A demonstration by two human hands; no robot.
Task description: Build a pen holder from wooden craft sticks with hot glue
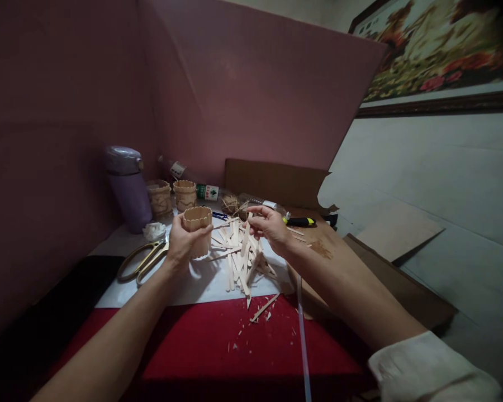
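Observation:
My left hand [180,241] is closed around a small round cup made of wooden craft sticks [200,241], held upright with its scalloped rim up. A thin piece of stick seems to lie by my left thumb, pointing right. My right hand [270,228] pinches one wooden craft stick [246,239] between thumb and fingers, its lower end hanging down. Beneath that hand, a loose heap of craft sticks [237,268] spreads over white paper [184,293]. The two hands are apart, the cup to the left of the heap.
Gold-handled scissors [139,265] lie left, near a purple tumbler [129,195]. Two similar stick cups, one [185,195] beside the other [159,198], stand behind. A yellow-black handled tool [300,221] lies right. A clear rod [303,340] crosses the red cloth [201,346], near wood scraps.

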